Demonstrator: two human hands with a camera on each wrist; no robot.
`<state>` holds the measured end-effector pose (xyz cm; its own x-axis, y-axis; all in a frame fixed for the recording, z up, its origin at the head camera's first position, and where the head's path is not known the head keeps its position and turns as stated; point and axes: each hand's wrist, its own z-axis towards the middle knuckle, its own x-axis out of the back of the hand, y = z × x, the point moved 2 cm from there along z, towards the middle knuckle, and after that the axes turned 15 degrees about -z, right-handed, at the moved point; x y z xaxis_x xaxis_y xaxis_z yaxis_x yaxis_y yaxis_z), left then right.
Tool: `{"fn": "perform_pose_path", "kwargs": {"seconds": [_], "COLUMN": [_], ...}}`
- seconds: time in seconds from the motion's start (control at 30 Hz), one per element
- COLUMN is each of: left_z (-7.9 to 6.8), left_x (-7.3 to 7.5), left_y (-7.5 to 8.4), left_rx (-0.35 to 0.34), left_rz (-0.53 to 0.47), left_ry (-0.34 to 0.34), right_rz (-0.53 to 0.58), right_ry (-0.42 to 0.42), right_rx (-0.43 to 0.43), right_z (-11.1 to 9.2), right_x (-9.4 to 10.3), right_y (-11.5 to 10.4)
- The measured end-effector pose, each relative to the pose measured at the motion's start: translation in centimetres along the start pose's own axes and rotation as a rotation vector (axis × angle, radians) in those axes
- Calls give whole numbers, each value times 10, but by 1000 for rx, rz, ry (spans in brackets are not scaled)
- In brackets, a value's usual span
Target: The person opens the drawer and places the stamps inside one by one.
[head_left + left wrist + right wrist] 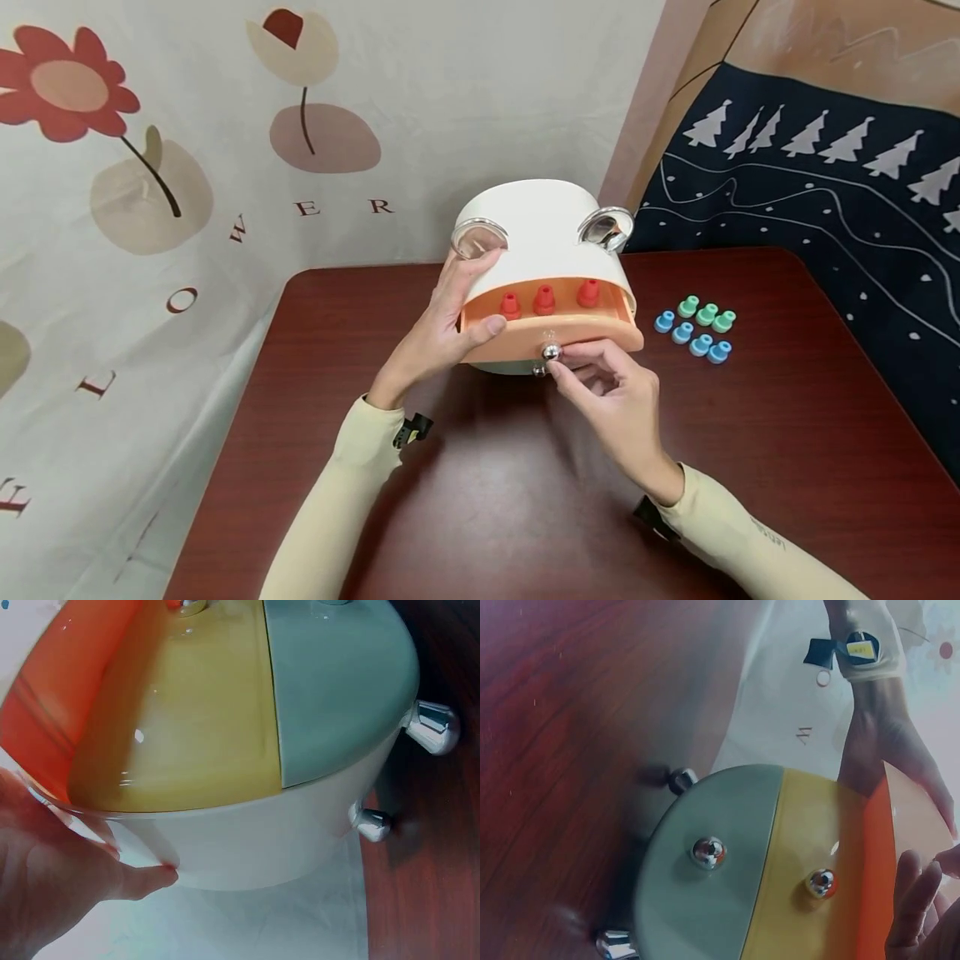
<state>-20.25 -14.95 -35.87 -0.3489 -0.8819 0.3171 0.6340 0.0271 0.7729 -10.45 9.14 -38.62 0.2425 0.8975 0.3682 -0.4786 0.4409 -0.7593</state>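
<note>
Right fingers (573,385) pinched the knob (551,352), left fingers (486,329) lay extended against the box (536,229); a sharp tug risked toppling the red pegs (544,302).

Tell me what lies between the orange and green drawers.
The yellow drawer lies between the orange drawer and the green drawer, in the right wrist view.

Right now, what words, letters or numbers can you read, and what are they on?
"F L O W E R": red-brown letters on the pale wall cloth.
Lettering on the right sleeve: too small to read.
Yellow label on the black left-wrist gadget: too blurred to read.
</note>
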Motion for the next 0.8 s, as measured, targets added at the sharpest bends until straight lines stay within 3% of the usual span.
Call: {"fn": "perform_pose_path", "kwargs": {"seconds": [0.37, 0.8], "left_z": [1, 5], "left_x": [-5, -6], "left_y": [-9, -7], "left_rx": [-2, -80], "left_rz": [-91, -38], "left_ry": [111, 194], "right_rz": [-40, -55], "right_ry": [-53, -69], "right_rx": [-48, -49], "right_z": [17, 23], "right_x": [-6, -15], "right_y": [9, 17]}}
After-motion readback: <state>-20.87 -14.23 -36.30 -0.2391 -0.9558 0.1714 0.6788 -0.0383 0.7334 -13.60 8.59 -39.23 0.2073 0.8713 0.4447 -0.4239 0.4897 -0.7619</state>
